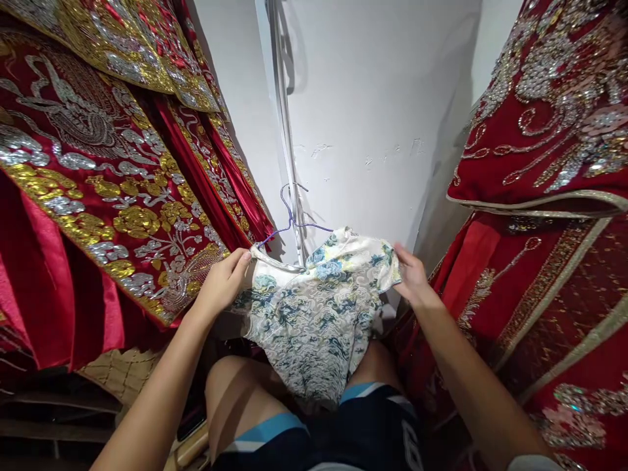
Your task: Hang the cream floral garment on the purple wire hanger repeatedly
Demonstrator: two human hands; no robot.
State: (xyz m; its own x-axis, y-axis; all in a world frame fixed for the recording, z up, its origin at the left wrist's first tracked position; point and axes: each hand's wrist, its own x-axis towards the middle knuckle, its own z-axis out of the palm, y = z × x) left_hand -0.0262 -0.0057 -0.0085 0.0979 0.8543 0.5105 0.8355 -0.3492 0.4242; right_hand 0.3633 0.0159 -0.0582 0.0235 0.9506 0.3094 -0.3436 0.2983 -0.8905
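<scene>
A white garment (314,314) with a blue, green and yellow floral pattern is spread above my lap. My left hand (226,278) pinches its shoulder beside the neckline. My right hand (411,271) grips the edge of the short sleeve at the other side. A thin purple hanger (290,219) stands out of the neckline, its hook upward, near a metal upright. The hanger's lower part is hidden inside the cloth.
Red costumes with gold and silver embroidery (142,216) hang at the left. More red beaded garments (554,131) hang at the right. A metal upright (284,118) stands against the white wall (373,98) ahead. Dark slats (59,428) show at lower left.
</scene>
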